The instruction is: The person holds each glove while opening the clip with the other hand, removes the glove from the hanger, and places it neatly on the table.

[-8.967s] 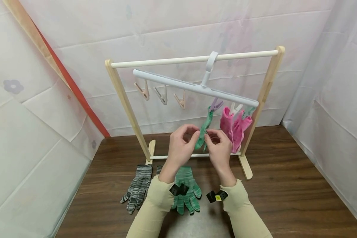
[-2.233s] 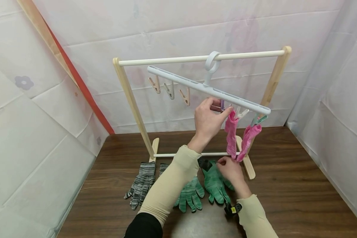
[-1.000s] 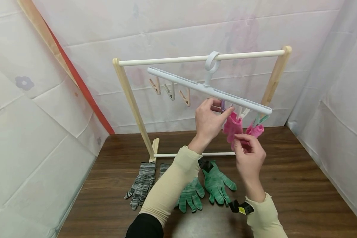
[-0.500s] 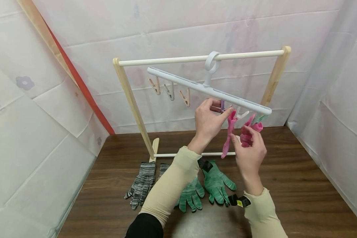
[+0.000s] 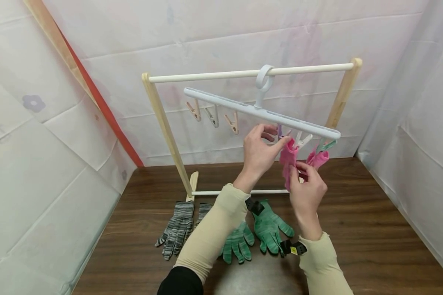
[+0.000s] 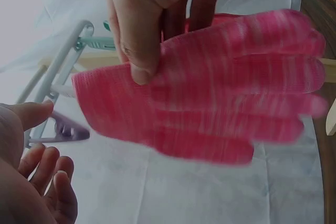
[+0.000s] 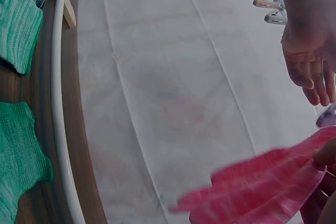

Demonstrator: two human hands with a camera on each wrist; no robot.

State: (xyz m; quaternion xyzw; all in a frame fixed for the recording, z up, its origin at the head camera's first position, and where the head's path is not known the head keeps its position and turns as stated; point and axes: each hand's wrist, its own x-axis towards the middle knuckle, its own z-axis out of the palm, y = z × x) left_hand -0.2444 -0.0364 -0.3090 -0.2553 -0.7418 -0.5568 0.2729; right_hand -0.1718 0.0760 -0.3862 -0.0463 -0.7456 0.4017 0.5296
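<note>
My right grip point(image 5: 308, 191), a bare hand, now pinches a streaky pink knitted glove point(image 6: 210, 85) near its cuff. The glove's broad face shows, its fingers pointing away from the hanger. The cuff sits close to the white plastic clip point(image 5: 305, 141); I can't tell whether it is free of it. My left grip point(image 5: 260, 149) holds nothing that I can make out: thumb and fingers stand parted beside the purple plastic clip point(image 6: 73, 134), and I can't tell if they touch it. I judge that the work, apparently unclipping gloves, has passed to the pink pair.

Half a second ago this pink glove hung narrow and edge-on below the long pale-blue plastic hanger point(image 5: 221, 98). Nine seconds back, both grips were on a green knitted glove point(image 5: 268, 227) hanging from the purple clip; it now lies on the brown wood-grain surface point(image 5: 373, 229), and I see no glove on that clip. The second pink knitted piece point(image 5: 319, 159) remains beneath the teal plastic clip point(image 5: 329, 145), as it was then.
</note>
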